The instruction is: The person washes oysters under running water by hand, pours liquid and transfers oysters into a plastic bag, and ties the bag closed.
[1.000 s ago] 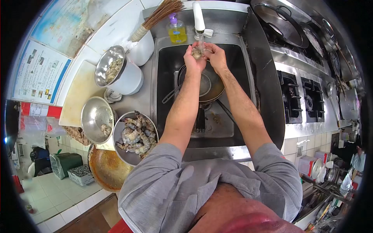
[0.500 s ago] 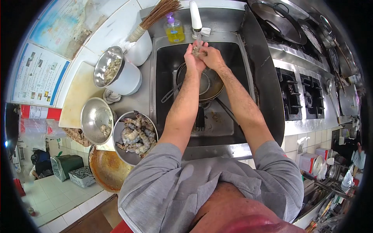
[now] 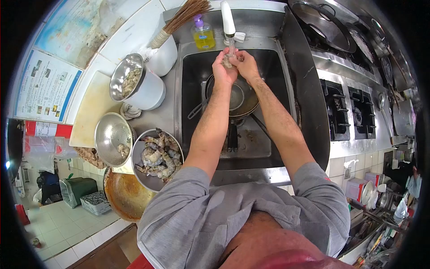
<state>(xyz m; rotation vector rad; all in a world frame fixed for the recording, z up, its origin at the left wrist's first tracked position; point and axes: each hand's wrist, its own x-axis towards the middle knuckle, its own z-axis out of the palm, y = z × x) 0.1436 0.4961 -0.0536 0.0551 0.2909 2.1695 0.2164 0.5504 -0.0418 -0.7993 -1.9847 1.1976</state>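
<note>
Right hand (image 3: 247, 67) drawn slightly back, more pale shrimp (image 3: 227, 62) showing

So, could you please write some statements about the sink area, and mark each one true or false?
1. The left hand and right hand are at pale food below the faucet. True.
2. The soap bottle holds blue liquid. False: the soap bottle holds yellow liquid.
3. Water is running. True.
4. The shrimp bowl is inside the sink. False: the shrimp bowl is outside the sink, on its left.
</note>
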